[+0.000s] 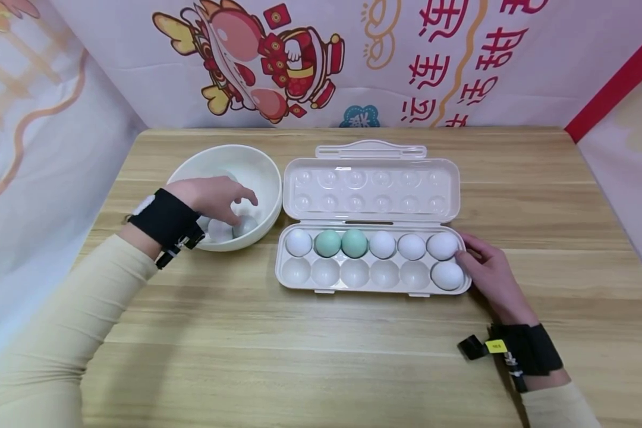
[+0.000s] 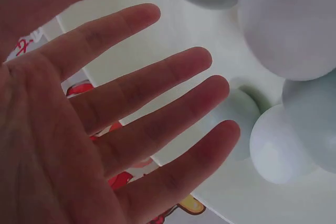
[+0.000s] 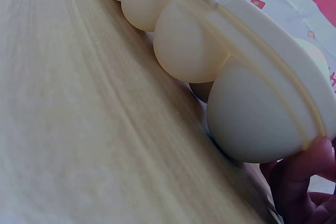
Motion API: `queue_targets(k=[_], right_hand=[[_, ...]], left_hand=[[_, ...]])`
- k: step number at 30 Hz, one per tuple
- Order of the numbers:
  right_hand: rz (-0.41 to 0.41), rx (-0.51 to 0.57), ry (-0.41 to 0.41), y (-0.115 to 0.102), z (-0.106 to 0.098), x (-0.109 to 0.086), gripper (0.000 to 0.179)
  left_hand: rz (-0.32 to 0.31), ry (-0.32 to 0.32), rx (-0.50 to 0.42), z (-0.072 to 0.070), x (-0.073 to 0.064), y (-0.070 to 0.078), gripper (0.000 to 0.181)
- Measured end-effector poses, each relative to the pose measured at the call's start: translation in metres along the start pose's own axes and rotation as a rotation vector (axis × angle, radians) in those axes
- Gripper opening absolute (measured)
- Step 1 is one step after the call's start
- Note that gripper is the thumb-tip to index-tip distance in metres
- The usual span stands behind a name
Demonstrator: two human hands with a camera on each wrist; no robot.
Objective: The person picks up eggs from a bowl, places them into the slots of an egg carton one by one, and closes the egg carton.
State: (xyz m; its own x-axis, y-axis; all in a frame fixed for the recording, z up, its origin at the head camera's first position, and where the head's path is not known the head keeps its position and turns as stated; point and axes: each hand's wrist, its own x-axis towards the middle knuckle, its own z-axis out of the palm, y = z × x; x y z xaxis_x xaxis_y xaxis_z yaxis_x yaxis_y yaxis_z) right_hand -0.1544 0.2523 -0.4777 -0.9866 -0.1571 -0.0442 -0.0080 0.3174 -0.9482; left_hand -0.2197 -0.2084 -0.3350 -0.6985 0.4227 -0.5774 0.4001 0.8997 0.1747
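My left hand (image 1: 214,196) reaches into a white bowl (image 1: 264,172) at the left, its fingers spread above the eggs. The left wrist view shows that hand's palm (image 2: 58,129) with nothing in it, beside several white and pale green eggs (image 2: 278,145). An egg carton (image 1: 355,273) lies with its lid (image 1: 371,189) folded back. Its back row holds white eggs (image 1: 382,244) and two green eggs (image 1: 328,243); one white egg (image 1: 447,276) sits at the right end of the front row. My right hand (image 1: 489,276) grips the carton's right end, thumb at the rim.
The bowl and carton stand side by side on a wooden table (image 1: 321,351). Behind the table hangs a printed cloth (image 1: 385,101) with a cartoon figure and red lettering. In the right wrist view the carton's rounded cups (image 3: 186,43) sit low over the wood.
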Motion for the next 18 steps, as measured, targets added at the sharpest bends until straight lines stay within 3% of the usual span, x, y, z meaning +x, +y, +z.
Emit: queue_targets(k=[7, 18], right_hand=[[0.002, 0.016, -0.002, -0.0007, -0.0006, 0.0000, 0.042], [0.012, 0.017, -0.002, -0.0002, -0.0006, -0.0002, 0.042]], left_hand=[[0.041, -0.084, 0.019, 0.0046, 0.0047, 0.0027, 0.049], [0.108, -0.107, 0.101, 0.0035, 0.0054, 0.0071, 0.049]])
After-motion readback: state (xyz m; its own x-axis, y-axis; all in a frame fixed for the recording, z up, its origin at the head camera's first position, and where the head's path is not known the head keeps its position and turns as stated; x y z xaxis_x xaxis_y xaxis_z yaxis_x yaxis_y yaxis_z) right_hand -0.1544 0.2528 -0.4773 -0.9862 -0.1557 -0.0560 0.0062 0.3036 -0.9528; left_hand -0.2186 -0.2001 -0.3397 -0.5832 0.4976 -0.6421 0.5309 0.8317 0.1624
